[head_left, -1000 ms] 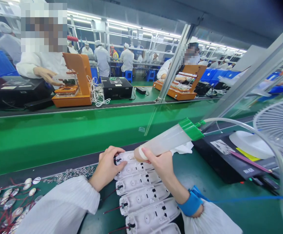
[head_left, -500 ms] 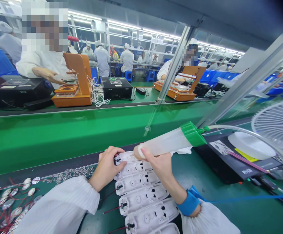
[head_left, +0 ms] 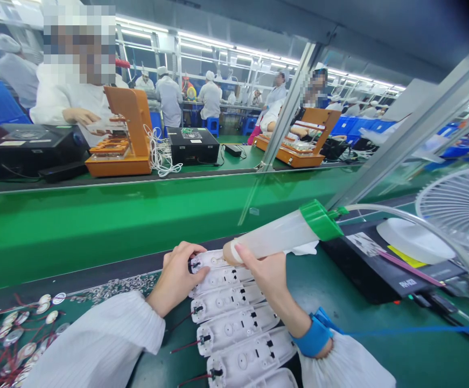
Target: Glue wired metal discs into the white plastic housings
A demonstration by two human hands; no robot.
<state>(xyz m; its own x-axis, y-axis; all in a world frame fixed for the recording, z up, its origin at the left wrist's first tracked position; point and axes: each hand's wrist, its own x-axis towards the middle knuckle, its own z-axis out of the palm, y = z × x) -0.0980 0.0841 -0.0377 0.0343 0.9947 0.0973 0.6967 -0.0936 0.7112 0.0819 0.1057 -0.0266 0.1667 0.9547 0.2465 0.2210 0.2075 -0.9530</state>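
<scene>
My right hand (head_left: 267,277) is wrapped round a glue dispensing syringe (head_left: 278,235), a large cloudy barrel with a green cap and a clear hose. Its lower end, tilted down to the left, is over the farthest white plastic housing (head_left: 215,258); the tip itself is hard to make out. With thumb and fingers, my left hand (head_left: 181,275) grips that housing's left end. Several similar housings (head_left: 234,328) lie in a row towards me, each with a small round recess and black parts. Red wires stick out at the left of the nearer ones.
Loose round discs with red wires (head_left: 26,351) and small metal pieces (head_left: 115,288) lie at left. A black dispenser box (head_left: 383,269) and a white fan (head_left: 466,210) stand at right. Beyond the green panel (head_left: 97,226), co-workers sit by orange fixtures (head_left: 131,134).
The syringe has slid slightly right along the far housing with my right hand. My left hand stays put. Across the bench, a co-worker's hands have shifted, and another person shows behind the post.
</scene>
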